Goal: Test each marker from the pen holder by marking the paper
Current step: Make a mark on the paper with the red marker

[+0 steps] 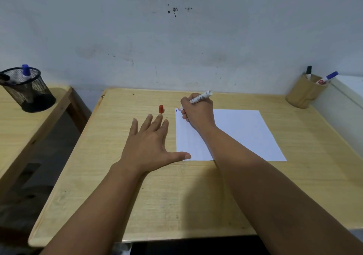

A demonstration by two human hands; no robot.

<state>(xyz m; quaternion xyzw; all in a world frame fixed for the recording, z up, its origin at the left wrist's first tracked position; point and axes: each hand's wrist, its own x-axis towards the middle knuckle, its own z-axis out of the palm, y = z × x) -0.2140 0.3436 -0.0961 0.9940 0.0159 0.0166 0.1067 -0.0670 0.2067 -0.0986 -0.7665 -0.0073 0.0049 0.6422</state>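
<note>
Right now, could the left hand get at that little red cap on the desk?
Probably yes. The left hand lies flat and empty on the desk, and the red cap stands upright just past its fingertips, with nothing between them. The right hand holds the marker beside it.

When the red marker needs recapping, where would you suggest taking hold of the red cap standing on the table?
Probably from above, pinching the tapered sides of the red cap near its top. It stands upright on the table, narrow end up, clear of the paper. The left hand lies flat just short of it, so it is the natural one to use; the right hand holds the marker.
</note>
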